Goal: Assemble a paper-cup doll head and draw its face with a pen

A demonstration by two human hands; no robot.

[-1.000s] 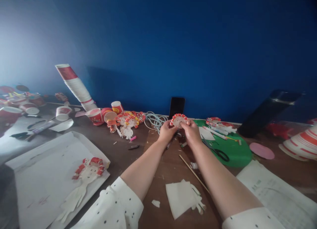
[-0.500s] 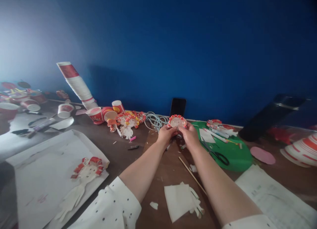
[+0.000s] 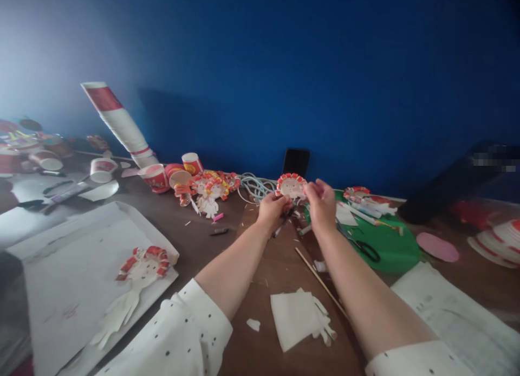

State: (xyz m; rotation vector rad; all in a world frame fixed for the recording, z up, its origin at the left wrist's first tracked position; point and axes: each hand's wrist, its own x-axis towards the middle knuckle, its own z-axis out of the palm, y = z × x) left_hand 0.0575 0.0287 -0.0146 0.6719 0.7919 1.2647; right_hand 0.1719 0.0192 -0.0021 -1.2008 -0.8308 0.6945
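Observation:
A round paper face (image 3: 291, 186) with a red-and-white fringe around its edge is held up over the middle of the table. My left hand (image 3: 273, 211) pinches its lower left side, fingers closed. At the right edge of the disc, the fingertips of my right hand (image 3: 323, 205) are bent inward on the fringe, with the other fingers raised. Below my wrists lie a thin wooden stick (image 3: 317, 276), a cream paper square (image 3: 293, 319) and cut paper pieces (image 3: 323, 324) partly under it.
Left: a finished-looking paper figure (image 3: 144, 267) on a white sheet (image 3: 73, 273), paper cups (image 3: 154, 178), a leaning cup stack (image 3: 122, 127), more fringed figures (image 3: 215, 186). Back: cables (image 3: 258, 186), a phone (image 3: 296, 162). Right: a green mat (image 3: 394, 246), scissors (image 3: 368, 251), a pink oval (image 3: 437, 247).
My right hand has shifted from the disc's lower edge up to its right side, its fingers lifting. The left hand keeps hold. The view has tilted slightly.

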